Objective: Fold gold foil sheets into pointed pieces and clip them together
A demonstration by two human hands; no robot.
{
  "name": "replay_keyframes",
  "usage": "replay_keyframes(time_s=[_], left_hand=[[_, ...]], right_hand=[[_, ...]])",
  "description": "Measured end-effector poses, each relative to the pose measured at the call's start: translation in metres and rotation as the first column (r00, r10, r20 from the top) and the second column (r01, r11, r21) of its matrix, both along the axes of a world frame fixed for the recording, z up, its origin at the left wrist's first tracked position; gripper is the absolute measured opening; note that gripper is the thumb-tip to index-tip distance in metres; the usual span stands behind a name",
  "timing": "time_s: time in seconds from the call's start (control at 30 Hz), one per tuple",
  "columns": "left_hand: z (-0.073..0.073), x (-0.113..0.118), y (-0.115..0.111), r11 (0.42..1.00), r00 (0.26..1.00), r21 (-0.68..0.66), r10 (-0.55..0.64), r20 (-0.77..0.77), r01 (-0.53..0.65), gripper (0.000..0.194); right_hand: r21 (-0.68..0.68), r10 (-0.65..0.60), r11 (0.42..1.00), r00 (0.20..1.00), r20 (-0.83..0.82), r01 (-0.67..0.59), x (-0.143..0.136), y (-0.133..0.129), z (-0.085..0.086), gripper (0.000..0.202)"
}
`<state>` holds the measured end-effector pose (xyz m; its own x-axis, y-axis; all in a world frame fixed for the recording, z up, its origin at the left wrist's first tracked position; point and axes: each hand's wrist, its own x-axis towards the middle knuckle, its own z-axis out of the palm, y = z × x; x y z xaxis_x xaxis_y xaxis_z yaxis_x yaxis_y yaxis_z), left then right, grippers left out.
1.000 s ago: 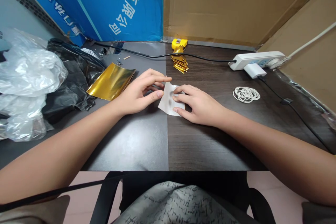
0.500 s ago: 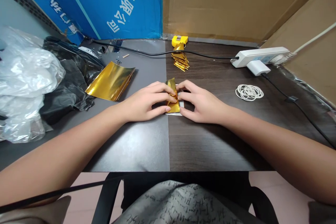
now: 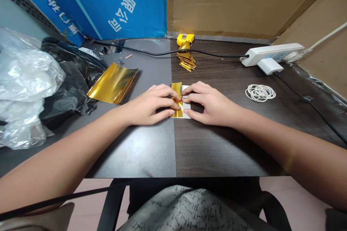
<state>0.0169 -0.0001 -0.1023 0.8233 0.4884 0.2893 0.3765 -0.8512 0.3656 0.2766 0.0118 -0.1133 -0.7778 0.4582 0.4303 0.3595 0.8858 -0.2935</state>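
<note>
A gold foil sheet (image 3: 177,112), its white side showing along the right, lies folded on the desk between my hands. My left hand (image 3: 151,105) rests its spread fingertips on the gold strip. From the other side, my right hand (image 3: 211,104) touches the white part and the fold edge with fingers apart. Neither hand grips the sheet. Beyond them is a pile of narrow folded gold pieces (image 3: 186,59), next to a yellow tape measure (image 3: 185,39). A stack of flat gold sheets (image 3: 114,83) lies to the left.
Clear plastic bags (image 3: 29,79) and a black bag (image 3: 73,83) fill the left side. A black cable (image 3: 151,53) crosses the back to a white power strip (image 3: 273,54). White rubber bands (image 3: 260,93) lie at right. Cardboard (image 3: 222,3) stands behind.
The gold strip now lies flatter and more to the left, with more white showing on its right. Both hands stay over the sheet, and the view has shifted slightly.
</note>
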Motion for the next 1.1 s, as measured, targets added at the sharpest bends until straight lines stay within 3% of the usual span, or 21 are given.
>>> replay_keyframes(time_s=[1.1], left_hand=[[0.001,0.012,-0.008,0.994,0.996,-0.071,0.083,-0.015,-0.084,0.024]], right_hand=[[-0.012,-0.035,0.999,0.999,0.000,0.035,0.003,-0.004,0.000,0.019]])
